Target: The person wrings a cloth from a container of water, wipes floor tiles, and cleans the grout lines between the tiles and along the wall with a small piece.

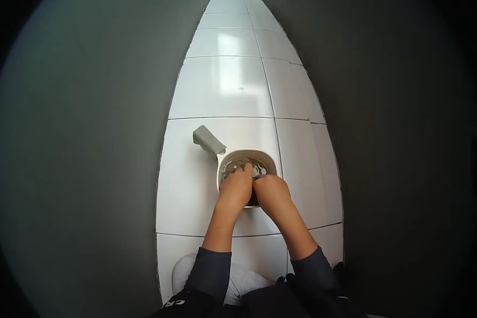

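A white container (220, 183) with a rounded rim stands on the tiled floor, dark, rippling water (259, 167) inside it. My left hand (237, 183) reaches over the near rim, its fingers curled down at the water. Close beside it, my right hand (271, 190) is bent inward with the knuckles up and the fingers tucked under. Whatever the two hands grip is hidden by the hands and the water. From the container's upper left corner a grey-green, cloth-like piece (209, 140) sticks out; it seems to lie over a handle.
White floor tiles (217, 87) run ahead in a strip between two dark grey walls, the left wall (90, 159) and the right wall (403, 159). My knee in light grey trousers (183, 270) is at the bottom, below the dark sleeves (209, 273).
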Available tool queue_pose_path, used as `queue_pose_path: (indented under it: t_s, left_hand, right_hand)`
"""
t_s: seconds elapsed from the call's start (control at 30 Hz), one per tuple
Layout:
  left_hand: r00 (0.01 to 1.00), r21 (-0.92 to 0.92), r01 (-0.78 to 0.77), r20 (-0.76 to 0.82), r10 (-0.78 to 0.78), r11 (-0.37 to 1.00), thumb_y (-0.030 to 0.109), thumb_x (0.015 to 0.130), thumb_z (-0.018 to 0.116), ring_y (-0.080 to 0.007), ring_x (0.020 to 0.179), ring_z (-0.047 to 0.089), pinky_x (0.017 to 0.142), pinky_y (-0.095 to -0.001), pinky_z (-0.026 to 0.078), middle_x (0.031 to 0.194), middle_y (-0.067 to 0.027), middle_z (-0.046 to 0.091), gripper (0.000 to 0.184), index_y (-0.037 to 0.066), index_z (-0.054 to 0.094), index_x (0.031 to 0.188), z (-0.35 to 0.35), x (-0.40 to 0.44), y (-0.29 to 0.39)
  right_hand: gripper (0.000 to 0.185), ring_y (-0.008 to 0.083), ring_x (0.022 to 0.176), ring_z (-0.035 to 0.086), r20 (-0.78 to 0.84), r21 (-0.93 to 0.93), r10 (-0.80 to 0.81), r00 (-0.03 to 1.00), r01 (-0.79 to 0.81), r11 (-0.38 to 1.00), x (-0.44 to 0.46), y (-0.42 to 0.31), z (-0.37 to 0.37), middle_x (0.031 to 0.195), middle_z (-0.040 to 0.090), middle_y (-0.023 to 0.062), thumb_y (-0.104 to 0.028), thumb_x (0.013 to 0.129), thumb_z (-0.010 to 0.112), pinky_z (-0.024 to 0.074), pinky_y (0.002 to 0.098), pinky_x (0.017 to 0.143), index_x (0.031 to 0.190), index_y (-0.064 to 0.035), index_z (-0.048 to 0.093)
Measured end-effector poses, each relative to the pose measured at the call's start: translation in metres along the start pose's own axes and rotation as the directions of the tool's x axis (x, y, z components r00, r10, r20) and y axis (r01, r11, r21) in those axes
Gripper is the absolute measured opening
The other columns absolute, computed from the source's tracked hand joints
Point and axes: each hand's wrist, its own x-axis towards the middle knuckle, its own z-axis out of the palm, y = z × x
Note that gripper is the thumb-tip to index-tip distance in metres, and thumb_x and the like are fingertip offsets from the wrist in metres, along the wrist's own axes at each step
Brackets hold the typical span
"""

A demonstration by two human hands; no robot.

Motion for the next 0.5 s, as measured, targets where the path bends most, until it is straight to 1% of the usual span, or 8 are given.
queue_pose_path:
  t_s: [0.07,0.1,0.17,0.2,0.27,0.4,0.47,0.5]
  left_hand:
    - [0.998,-0.107,0.06,0.02,-0.058,0.992,0.004,0.083,0.05,-0.0447,0.091,0.059,0.079,-0.0499,0.049,0.1,-0.0248,0.06,0.029,0.001,0.04,0.11,-0.003,0.002,0.003]
    - [0.999,-0.082,0.054,0.007,-0.054,0.995,0.004,0.083,0.05,-0.0447,0.091,0.059,0.079,-0.0499,0.049,0.1,-0.0248,0.06,0.029,0.001,0.04,0.11,-0.012,0.002,-0.002]
    - [0.996,-0.199,-0.003,-0.093,-0.016,0.98,0.004,0.083,0.048,-0.0456,0.094,0.057,0.08,-0.0508,0.047,0.103,-0.0275,0.056,0.03,0.001,0.039,0.112,-0.014,0.001,0.002]
    - [0.996,-0.204,-0.009,-0.093,-0.01,0.979,0.004,0.083,0.048,-0.0456,0.094,0.057,0.08,-0.0508,0.047,0.103,-0.0275,0.056,0.03,0.001,0.039,0.112,-0.011,0.001,0.003]
    - [0.956,-0.27,-0.133,-0.288,0.051,0.954,0.009,0.087,0.049,-0.046,0.097,0.054,0.081,-0.0508,0.045,0.103,-0.0289,0.052,0.027,0.0,0.042,0.111,-0.006,-0.001,0.002]
    - [0.98,-0.373,-0.074,-0.198,-0.001,0.925,0.017,0.091,0.048,-0.0436,0.097,0.051,0.083,-0.0471,0.042,0.107,-0.0284,0.047,0.026,-0.004,0.047,0.106,-0.019,-0.005,0.011]
    - [0.988,-0.407,-0.012,-0.148,-0.053,0.913,0.026,0.094,0.047,-0.0413,0.092,0.051,0.082,-0.0436,0.042,0.1,-0.0257,0.048,0.031,-0.004,0.051,0.099,-0.012,0.0,0.006]
    - [0.987,-0.407,-0.012,-0.149,-0.053,0.913,0.026,0.094,0.047,-0.0413,0.092,0.051,0.082,-0.0436,0.042,0.1,-0.0257,0.048,0.031,-0.004,0.051,0.099,-0.007,0.002,0.003]
  right_hand:
    - [0.016,0.0271,0.083,0.063,-0.317,0.15,-0.088,0.944,0.141,0.979,-0.007,0.008,0.01,0.086,0.065,0.0089,-0.003,0.073,0.054,0.0512,0.0385,0.07,0.081,-0.006,0.068]
    - [0.016,0.0271,0.083,0.063,-0.34,0.161,-0.088,0.936,0.151,0.975,-0.006,0.002,0.014,0.086,0.065,0.0089,-0.003,0.073,0.054,0.0512,0.0385,0.07,0.081,-0.006,0.068]
    - [0.012,0.0275,0.08,0.061,-0.462,0.161,-0.124,0.878,0.22,0.962,-0.015,0.006,0.018,0.083,0.062,0.009,-0.005,0.076,0.053,0.0526,0.0384,0.068,0.077,-0.0056,0.065]
    - [0.012,0.0275,0.08,0.061,-0.462,0.156,-0.12,0.879,0.214,0.964,-0.017,0.008,0.021,0.083,0.062,0.009,-0.005,0.076,0.053,0.0526,0.0384,0.068,0.077,-0.0056,0.065]
    - [0.011,0.0263,0.079,0.06,-0.569,0.149,-0.145,0.81,0.275,0.95,-0.018,0.006,0.027,0.08,0.062,0.0075,-0.005,0.076,0.053,0.0524,0.0384,0.066,0.075,-0.0051,0.064]
    - [0.011,0.0254,0.079,0.061,-0.504,0.11,-0.121,0.855,0.203,0.973,-0.016,0.002,0.024,0.08,0.063,0.0075,-0.006,0.076,0.054,0.0523,0.0377,0.066,0.075,-0.0057,0.065]
    - [0.012,0.0251,0.078,0.062,-0.388,0.111,-0.061,0.92,0.113,0.987,-0.016,0.0,0.019,0.079,0.064,0.0074,-0.008,0.075,0.055,0.0525,0.0375,0.066,0.071,-0.0056,0.066]
    - [0.012,0.0251,0.078,0.062,-0.388,0.111,-0.062,0.92,0.114,0.987,-0.015,0.0,0.019,0.079,0.064,0.0074,-0.008,0.075,0.055,0.0525,0.0375,0.066,0.071,-0.0056,0.066]
